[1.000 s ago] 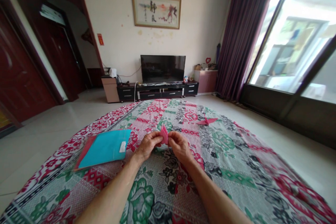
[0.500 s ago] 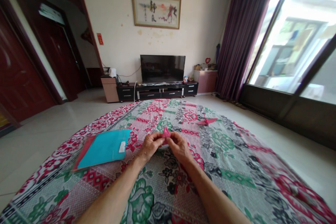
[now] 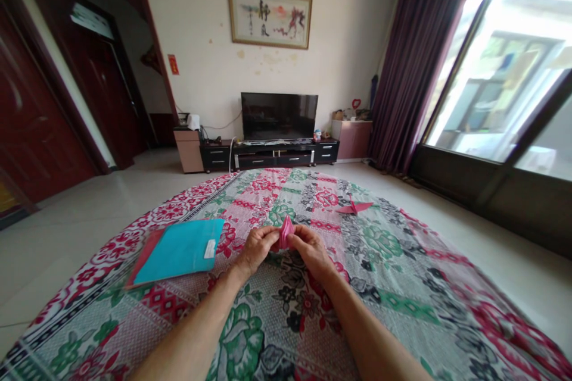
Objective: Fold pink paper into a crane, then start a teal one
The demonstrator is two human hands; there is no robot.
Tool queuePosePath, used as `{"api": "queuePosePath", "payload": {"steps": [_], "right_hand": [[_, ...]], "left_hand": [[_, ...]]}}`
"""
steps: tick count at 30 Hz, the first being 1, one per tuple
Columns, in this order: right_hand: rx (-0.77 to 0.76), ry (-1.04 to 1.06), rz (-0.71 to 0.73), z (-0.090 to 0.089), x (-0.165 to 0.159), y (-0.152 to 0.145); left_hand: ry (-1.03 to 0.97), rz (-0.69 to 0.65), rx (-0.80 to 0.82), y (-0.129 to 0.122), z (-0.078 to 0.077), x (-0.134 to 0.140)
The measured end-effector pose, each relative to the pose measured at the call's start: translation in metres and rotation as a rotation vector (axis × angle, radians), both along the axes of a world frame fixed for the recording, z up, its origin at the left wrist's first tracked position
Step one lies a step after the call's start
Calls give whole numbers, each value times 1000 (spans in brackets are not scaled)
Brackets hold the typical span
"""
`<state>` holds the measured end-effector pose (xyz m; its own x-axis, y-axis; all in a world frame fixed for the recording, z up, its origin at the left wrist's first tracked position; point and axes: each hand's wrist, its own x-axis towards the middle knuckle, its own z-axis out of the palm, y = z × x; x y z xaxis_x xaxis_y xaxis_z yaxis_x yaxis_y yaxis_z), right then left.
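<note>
A small piece of folded pink paper [image 3: 286,231] is held upright above the middle of the table, its pointed top showing between my hands. My left hand [image 3: 260,245] pinches its left side with thumb and fingertips. From the right, my right hand [image 3: 310,247] grips the other side, thumb toward me. Several folds run down the paper's front; its lower part is partly hidden by my fingers. Farther off to the right, a pink folded paper crane [image 3: 355,208] with spread wings rests on the patterned tablecloth [image 3: 384,244].
Left of my hands lies a blue packet [image 3: 179,250] with a white label, on top of a red sheet [image 3: 143,259]. Beyond the round table stand a television [image 3: 279,116] on a low black cabinet [image 3: 254,158] and a large window [image 3: 500,83] at the right.
The pink paper has turned a little in my fingers, so more of its folded front shows. Both hands stay pinched on it. The whole view has shifted slightly.
</note>
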<state>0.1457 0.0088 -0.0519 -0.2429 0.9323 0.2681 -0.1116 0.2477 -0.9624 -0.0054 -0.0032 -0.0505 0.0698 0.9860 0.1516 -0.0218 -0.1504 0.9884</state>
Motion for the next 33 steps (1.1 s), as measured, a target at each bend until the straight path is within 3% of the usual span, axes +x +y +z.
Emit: {"api": "queuePosePath", "payload": {"steps": [7, 14, 20, 33], "right_hand": [[-12, 10, 6, 1, 0, -1], [-30, 17, 28, 4, 0, -3], [-26, -11, 40, 9, 1, -6], [7, 12, 30, 6, -2, -7]], "left_hand": [[132, 71, 118, 5, -5, 0], [-4, -36, 92, 3, -2, 2], [63, -98, 100, -3, 8, 3], [143, 69, 127, 2, 1, 3]]}}
